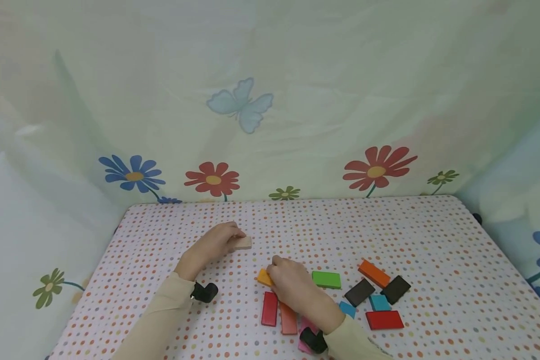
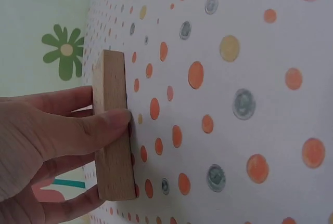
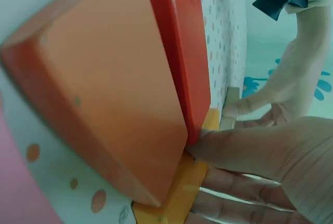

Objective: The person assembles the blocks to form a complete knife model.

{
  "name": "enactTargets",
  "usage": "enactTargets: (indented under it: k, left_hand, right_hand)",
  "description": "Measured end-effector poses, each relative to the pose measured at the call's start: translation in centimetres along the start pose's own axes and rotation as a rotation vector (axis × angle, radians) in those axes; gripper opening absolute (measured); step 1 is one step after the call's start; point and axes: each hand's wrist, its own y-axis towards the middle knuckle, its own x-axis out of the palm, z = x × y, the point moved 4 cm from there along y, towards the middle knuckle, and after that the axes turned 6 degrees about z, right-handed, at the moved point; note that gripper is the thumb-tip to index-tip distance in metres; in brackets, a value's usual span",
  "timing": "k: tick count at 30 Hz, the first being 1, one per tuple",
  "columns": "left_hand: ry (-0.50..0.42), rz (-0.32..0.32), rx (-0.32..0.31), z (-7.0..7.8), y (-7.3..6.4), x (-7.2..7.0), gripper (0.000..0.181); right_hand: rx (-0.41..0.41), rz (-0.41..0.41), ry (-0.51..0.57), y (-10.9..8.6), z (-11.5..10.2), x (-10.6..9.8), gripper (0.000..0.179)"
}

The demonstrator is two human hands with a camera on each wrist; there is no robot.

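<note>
My left hand [image 1: 215, 243] pinches a plain wooden block [image 2: 115, 156] between thumb and fingers, with the block on or just over the dotted tabletop. To the right and nearer, my right hand [image 1: 294, 284] holds a yellow-orange block [image 1: 264, 277], its thumb on one side and fingers on the other in the right wrist view. Close by that block lie a red block [image 1: 269, 309] and a salmon-orange block [image 3: 104, 89], side by side. Pink pieces [image 1: 307, 325] show partly beneath the right wrist, which hides the rest of them.
Right of the right hand lie a green block [image 1: 326, 280], an orange block [image 1: 374, 273], two black blocks [image 1: 359, 292], blue pieces [image 1: 380, 302] and another red block [image 1: 384, 320]. A flowered cloth [image 1: 297, 165] hangs behind the dotted table [image 1: 441, 260].
</note>
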Motion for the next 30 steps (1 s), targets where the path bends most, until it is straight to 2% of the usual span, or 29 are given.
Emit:
enactTargets:
  k: [4, 6, 12, 17, 21, 27, 30]
  left_hand:
    - [0.024, -0.028, 0.002, -0.1, 0.1, 0.1, 0.029]
    - [0.024, -0.042, -0.009, -0.1, 0.0, 0.2, 0.033]
    - [0.026, -0.061, -0.022, 0.1, 0.1, 0.3, 0.037]
    - [0.038, -0.070, -0.032, -0.1, 0.2, 0.2, 0.039]
    - [0.044, -0.079, -0.036, -0.1, 0.1, 0.1, 0.039]
    - [0.056, -0.082, -0.045, -0.2, 0.1, 0.2, 0.040]
    - [0.078, -0.068, -0.027, 0.0, 0.2, 0.2, 0.039]
  right_hand:
    - [-0.022, 0.003, -0.041, 0.1, -0.2, 0.2, 0.019]
    - [-0.012, -0.007, -0.021, 0.2, -0.1, 0.4, 0.021]
    - [0.006, -0.027, 0.132, 0.1, 0.1, 0.4, 0.031]
    - [-0.008, 0.038, 0.245, 0.3, 0.3, -1.1, 0.031]
    - [0.004, 0.078, 0.295, 1.3, 1.2, -2.5, 0.031]
    - [-0.024, 0.103, 0.250, 3.6, 3.1, -3.8, 0.030]
    - [-0.042, 0.094, 0.259, 4.8, 3.8, -4.0, 0.032]
